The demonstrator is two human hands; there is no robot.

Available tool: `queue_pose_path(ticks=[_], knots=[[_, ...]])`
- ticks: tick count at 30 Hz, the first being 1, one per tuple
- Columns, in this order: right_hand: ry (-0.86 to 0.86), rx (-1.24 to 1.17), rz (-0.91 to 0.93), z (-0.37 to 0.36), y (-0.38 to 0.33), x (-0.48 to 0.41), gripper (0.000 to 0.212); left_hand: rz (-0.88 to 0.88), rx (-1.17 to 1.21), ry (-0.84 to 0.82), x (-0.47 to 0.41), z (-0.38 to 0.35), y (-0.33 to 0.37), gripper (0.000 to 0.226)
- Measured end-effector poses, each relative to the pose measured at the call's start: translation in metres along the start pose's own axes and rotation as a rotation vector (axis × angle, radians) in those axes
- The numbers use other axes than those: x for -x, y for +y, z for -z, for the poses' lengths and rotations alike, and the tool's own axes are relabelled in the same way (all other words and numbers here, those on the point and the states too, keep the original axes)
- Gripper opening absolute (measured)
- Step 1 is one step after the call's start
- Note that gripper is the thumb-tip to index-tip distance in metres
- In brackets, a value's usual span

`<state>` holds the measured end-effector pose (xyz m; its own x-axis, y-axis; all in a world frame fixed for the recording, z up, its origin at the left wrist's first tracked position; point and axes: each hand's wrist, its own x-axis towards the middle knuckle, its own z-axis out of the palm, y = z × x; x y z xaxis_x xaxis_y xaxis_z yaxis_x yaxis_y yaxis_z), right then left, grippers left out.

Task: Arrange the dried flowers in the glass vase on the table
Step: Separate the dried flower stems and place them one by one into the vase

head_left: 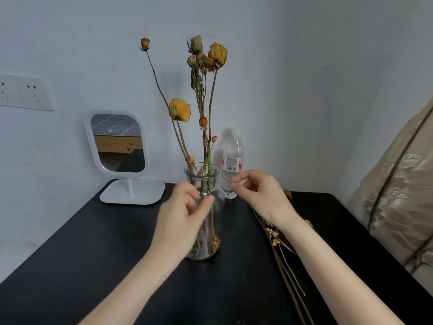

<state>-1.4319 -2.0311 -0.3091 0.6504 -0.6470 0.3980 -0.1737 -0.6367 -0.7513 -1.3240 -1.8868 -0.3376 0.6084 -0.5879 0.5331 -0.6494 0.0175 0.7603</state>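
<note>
Mid-arranging: dried flowers [180,110] stand in the glass vase [212,179], the blurred left hand [180,212] at its neck grips unclearly, the right hand [260,193] beside it hangs loosely curled, empty; next, likely lift loose stems [274,238] lying right of the vase

L hand [182,209] raised, fingers loosely curled, blurred; grip unclear. R hand [260,193] raised, thumb and index nearly pinched.
</note>
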Motion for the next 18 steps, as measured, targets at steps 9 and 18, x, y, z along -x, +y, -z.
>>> queue_pose_path(ticks=[9,18], knots=[[0.024,0.236,-0.32,0.046,0.076,0.05,0.008,0.154,-0.06,-0.584,0.038,-0.083,-0.007,0.013],[-0.084,0.505,-0.52,0.062,0.125,0.075,0.019,0.297,-0.264,-0.64,0.032,-0.148,-0.009,0.035]])
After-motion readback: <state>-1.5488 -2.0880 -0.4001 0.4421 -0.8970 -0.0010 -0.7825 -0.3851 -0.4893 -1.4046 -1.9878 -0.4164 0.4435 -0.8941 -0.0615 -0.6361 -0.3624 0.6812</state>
